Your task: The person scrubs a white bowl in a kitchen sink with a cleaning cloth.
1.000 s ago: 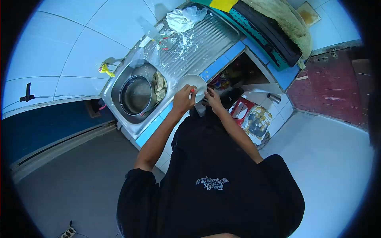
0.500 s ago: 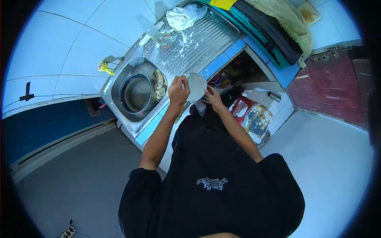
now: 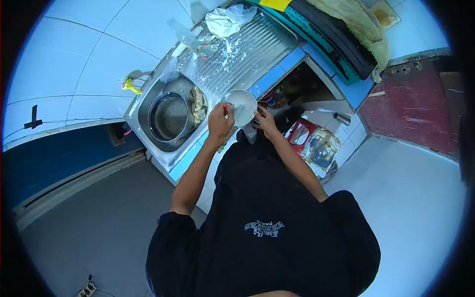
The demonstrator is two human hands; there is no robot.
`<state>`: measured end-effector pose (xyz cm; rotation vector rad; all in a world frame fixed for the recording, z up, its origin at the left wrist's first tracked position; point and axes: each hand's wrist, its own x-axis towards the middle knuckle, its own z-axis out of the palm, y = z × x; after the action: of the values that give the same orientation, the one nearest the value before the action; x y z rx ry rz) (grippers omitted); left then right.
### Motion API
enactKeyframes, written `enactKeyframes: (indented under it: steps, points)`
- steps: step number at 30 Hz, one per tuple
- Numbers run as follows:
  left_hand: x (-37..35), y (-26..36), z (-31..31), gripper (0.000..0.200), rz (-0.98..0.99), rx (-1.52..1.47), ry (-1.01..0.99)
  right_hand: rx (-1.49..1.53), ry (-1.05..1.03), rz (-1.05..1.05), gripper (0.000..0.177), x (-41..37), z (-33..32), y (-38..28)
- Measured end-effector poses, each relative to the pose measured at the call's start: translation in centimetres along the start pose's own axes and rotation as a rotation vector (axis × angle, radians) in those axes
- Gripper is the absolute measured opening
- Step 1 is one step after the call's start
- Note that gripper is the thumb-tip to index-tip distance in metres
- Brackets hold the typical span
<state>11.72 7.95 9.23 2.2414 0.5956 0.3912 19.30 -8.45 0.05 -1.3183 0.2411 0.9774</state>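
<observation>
A round white bowl (image 3: 246,99) is held in front of my body, at the front edge of the sink unit. My right hand (image 3: 265,121) grips its right rim, with the thumb and fingers on the edge. Closed in a pinch, my left hand (image 3: 220,121) is at the bowl's left side. A small red-ended thing (image 3: 226,106) shows at its fingertips; I cannot tell what it is. A pale streak lies across the bowl's inside beside those fingers.
A steel sink basin (image 3: 144,111) holds a round pot of water (image 3: 169,118) and a beige cloth (image 3: 199,105). White splashes and a crumpled plastic bag (image 3: 228,21) lie on the ridged drainboard (image 3: 252,47). Right of it stands a green-and-black appliance (image 3: 331,39) under a towel (image 3: 354,22).
My left hand has shifted slightly left and down, and the red-ended thing has moved lower. The bowl has moved slightly left in my right hand's grip.
</observation>
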Motion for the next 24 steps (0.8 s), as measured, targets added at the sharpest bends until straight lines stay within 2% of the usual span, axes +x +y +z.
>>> enactKeyframes:
  steps: [5,8,10,14,16,21,24]
  points:
    - [1.6,0.3,0.4,0.015,0.085,0.15,0.148,-0.024,-0.008,0.026,0.054,0.0,-0.1,-0.3]
    - [2.5,0.7,1.5,0.011,0.117,0.137,0.215,-0.024,-0.033,-0.011,0.054,0.3,-0.1,0.1]
    - [2.7,1.0,1.9,0.01,0.116,0.21,0.169,-0.05,-0.014,0.009,0.054,0.4,-0.1,0.1]
    - [2.4,1.5,3.1,0.012,0.177,0.073,0.141,-0.011,-0.033,-0.001,0.054,0.3,-0.3,0.3]
    - [1.9,2.0,3.0,0.012,0.135,-0.009,0.055,0.001,-0.042,-0.006,0.054,0.4,-0.3,0.4]
    - [0.9,1.3,2.5,0.013,0.096,-0.18,-0.003,0.046,-0.048,0.013,0.053,0.3,-0.2,0.6]
    - [0.3,1.3,1.5,0.016,0.02,-0.181,-0.051,0.04,-0.048,0.031,0.056,0.3,-0.3,0.6]
